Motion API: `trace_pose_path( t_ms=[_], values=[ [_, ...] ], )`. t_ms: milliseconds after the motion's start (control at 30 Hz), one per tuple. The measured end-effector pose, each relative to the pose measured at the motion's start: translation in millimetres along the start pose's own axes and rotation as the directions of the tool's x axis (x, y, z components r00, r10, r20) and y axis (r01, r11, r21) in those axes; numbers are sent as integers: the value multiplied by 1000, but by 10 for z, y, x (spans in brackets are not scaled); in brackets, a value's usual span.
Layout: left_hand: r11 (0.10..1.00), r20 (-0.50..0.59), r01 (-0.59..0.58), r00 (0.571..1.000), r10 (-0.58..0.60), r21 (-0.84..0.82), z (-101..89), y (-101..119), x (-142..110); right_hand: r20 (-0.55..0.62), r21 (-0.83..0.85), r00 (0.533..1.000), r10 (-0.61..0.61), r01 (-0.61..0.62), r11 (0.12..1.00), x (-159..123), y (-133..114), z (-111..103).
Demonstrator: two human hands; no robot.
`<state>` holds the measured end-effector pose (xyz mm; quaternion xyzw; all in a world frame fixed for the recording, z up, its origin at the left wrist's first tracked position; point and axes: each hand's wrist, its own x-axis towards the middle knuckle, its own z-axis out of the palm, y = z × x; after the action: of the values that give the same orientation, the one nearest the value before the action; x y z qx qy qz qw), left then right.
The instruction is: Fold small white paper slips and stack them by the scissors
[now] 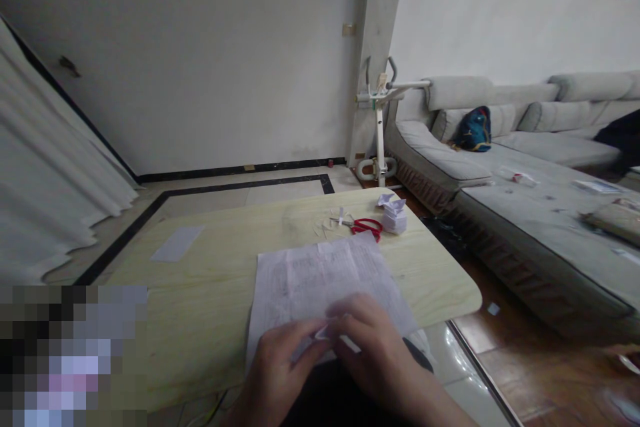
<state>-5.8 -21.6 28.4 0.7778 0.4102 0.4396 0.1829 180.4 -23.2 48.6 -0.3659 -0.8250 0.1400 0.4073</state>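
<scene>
Close to my body, my left hand (285, 353) pinches a small white piece of paper (323, 332) between thumb and fingers. On its other side, my right hand (367, 333) has its fingers closed on the same piece; they are slightly blurred. Most of the paper is hidden by my fingers. Beneath and beyond both hands lies a large creased sheet (315, 280) with faint print. Red-handled scissors (367, 227) rest past its far edge, beside thin pale strips (325, 221). Folded white paper pieces (395, 217) sit to the right of the scissors.
The pale wooden table (215, 300) has a rounded right corner. A white paper rectangle (177, 243) lies at its left. Rightward stands a grey sofa (530, 207) with a blue backpack (475, 129). Exercise equipment (380, 127) stands behind the table. A pixelated patch covers the lower left.
</scene>
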Motion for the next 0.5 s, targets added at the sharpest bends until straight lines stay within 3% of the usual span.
trace_pose_path(
  t_ms=[267, 500],
  values=[
    [994, -86, -81, 993, 87, 75, -44, 74, 16, -90, 142, 996, 20, -7, 990, -43, -2, -18],
    [979, -88, -203, 975, 204, 19, -93, 71, 0, -31, 200, 999, 16, -9, 980, -54, 16, -77]
  ],
)
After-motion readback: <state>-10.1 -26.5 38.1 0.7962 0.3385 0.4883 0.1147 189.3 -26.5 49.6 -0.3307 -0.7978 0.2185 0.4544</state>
